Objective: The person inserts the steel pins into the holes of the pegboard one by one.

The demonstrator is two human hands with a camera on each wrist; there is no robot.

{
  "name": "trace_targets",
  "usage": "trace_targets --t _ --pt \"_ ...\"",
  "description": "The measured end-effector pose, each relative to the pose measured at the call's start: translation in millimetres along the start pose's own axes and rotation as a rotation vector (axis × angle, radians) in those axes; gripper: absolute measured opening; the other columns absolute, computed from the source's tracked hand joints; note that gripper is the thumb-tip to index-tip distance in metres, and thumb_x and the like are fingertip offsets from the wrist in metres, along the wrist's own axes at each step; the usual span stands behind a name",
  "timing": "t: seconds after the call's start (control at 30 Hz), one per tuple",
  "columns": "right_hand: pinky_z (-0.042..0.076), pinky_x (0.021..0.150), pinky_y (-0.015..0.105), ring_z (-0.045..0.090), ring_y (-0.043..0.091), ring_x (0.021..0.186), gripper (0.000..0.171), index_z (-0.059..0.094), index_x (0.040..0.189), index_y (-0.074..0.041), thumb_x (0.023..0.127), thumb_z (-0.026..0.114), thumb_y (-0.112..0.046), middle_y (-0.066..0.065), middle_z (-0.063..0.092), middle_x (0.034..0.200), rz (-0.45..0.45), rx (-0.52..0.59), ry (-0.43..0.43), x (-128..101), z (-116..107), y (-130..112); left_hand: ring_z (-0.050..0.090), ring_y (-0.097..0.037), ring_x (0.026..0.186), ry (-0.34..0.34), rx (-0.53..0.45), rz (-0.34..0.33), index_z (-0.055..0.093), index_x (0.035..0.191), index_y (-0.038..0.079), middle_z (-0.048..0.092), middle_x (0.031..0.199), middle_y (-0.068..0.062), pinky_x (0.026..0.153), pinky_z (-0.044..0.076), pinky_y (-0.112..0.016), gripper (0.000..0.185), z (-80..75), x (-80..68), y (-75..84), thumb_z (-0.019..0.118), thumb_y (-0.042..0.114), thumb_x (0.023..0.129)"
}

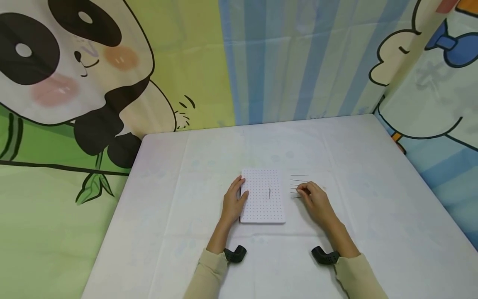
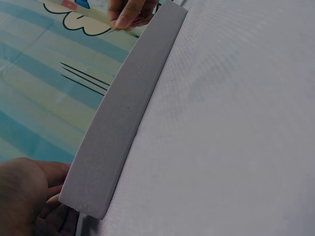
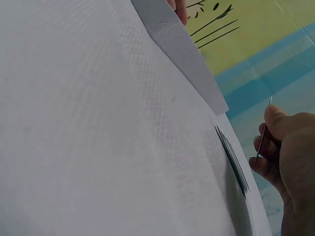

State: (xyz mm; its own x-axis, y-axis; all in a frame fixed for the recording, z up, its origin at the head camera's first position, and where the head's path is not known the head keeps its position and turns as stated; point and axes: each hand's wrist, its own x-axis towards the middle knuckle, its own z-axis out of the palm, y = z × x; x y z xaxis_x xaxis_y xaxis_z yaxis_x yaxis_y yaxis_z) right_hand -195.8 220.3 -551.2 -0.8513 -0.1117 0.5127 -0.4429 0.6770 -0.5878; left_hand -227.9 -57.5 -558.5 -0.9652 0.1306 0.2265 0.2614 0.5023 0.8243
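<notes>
The left hand [image 1: 233, 203] rests with relaxed fingers against the white pegboard [image 1: 262, 196] on the worktop [image 1: 179, 199]. The right hand [image 1: 317, 203] pinches a thin needle [image 3: 263, 133] beside the row of needles [image 1: 298, 185].

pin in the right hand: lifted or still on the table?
Lifted. The right hand pinches one pin clear of the table; the other pins lie flat.
</notes>
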Motion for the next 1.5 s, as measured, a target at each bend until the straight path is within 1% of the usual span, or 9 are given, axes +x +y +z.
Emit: trace_targets --t 0.13,0.27,0.43,0.6,0.67,0.83,1.1,1.33,1.5 --pt "0.044 0.064 0.014 0.055 0.012 0.072 0.013 0.06 0.093 -0.001 0.082 0.065 0.002 0.003 0.059 0.085 -0.021 0.046 0.024 9.9 5.3 -8.3 0.033 -0.024 0.132 0.002 -0.005 -0.002 0.049 0.131 0.003 0.039 0.143 -0.008 0.109 0.026 -0.037 0.045 0.3 -1.5 -0.6 0.06 0.007 0.088" --pt "0.048 0.062 0.011 0.058 0.013 0.07 0.012 0.059 0.093 0.002 0.083 0.064 0.004 0.006 0.06 0.084 -0.012 0.15 0.021 20.2 13.3 -16.8 0.034 -0.025 0.131 0.007 -0.011 0.0 0.05 0.131 0.003 0.039 0.142 -0.008 0.108 0.027 -0.038 0.044 1.3 -2.9 -0.6 0.061 0.007 0.088" --pt "0.054 0.063 0.018 0.063 0.021 0.073 0.012 0.06 0.091 0.004 0.08 0.065 0.006 0.011 0.062 0.084 0.013 0.3 0.04 30.7 26.5 -26.1 0.033 -0.022 0.132 0.005 -0.01 -0.014 0.05 0.131 0.004 0.039 0.143 -0.007 0.109 0.026 -0.036 0.044 2.7 -2.3 -0.2 0.061 0.008 0.088" --pt "0.054 0.066 0.019 0.065 0.022 0.078 0.014 0.06 0.09 0.002 0.078 0.067 0.006 0.009 0.063 0.087 0.059 0.377 0.075 36.5 40.6 -33.8 0.033 -0.023 0.132 0.003 -0.005 -0.008 0.05 0.131 0.004 0.039 0.143 -0.009 0.109 0.026 -0.037 0.044 2.3 -1.5 1.3 0.06 0.007 0.088" --pt "0.055 0.066 0.023 0.065 0.025 0.08 0.015 0.059 0.09 0.004 0.078 0.066 0.008 0.012 0.063 0.087 0.074 0.4 0.068 39.3 39.5 -44.8 0.033 -0.023 0.132 0.0 -0.008 -0.007 0.05 0.131 0.004 0.039 0.143 -0.009 0.109 0.026 -0.037 0.044 1.7 -1.6 2.3 0.06 0.007 0.088" --pt "0.056 0.067 0.034 0.065 0.031 0.081 0.014 0.058 0.09 0.011 0.078 0.065 0.012 0.02 0.063 0.087 0.072 0.398 0.02 45.0 31.7 -69.4 0.032 -0.022 0.132 -0.01 -0.006 -0.015 0.049 0.132 0.004 0.038 0.143 -0.008 0.109 0.026 -0.036 0.045 0.8 -1.3 4.1 0.06 0.008 0.088" --pt "0.056 0.068 0.034 0.065 0.032 0.083 0.015 0.057 0.091 0.01 0.078 0.065 0.012 0.02 0.062 0.088 0.019 0.386 0.002 47.4 34.5 -69.8 0.033 -0.024 0.132 -0.007 0.008 0.001 0.049 0.131 0.003 0.038 0.143 -0.009 0.108 0.027 -0.039 0.044 -0.4 -0.1 3.3 0.06 0.009 0.089" --pt "0.056 0.067 0.035 0.065 0.031 0.083 0.017 0.056 0.092 0.008 0.078 0.066 0.011 0.018 0.063 0.088 0.003 0.37 -0.003 45.3 50.0 -49.3 0.033 -0.024 0.132 -0.002 0.015 0.0 0.05 0.131 0.004 0.039 0.143 -0.008 0.108 0.028 -0.039 0.045 -0.9 0.5 1.2 0.061 0.008 0.088" --pt "0.057 0.066 0.033 0.065 0.025 0.083 0.017 0.059 0.091 0.0 0.078 0.068 0.006 0.009 0.064 0.089 -0.009 0.368 -0.001 43.2 59.5 -35.1 0.032 -0.024 0.132 -0.004 0.01 -0.01 0.049 0.131 0.004 0.038 0.143 -0.009 0.108 0.027 -0.038 0.044 -1.1 0.3 0.9 0.06 0.009 0.089"
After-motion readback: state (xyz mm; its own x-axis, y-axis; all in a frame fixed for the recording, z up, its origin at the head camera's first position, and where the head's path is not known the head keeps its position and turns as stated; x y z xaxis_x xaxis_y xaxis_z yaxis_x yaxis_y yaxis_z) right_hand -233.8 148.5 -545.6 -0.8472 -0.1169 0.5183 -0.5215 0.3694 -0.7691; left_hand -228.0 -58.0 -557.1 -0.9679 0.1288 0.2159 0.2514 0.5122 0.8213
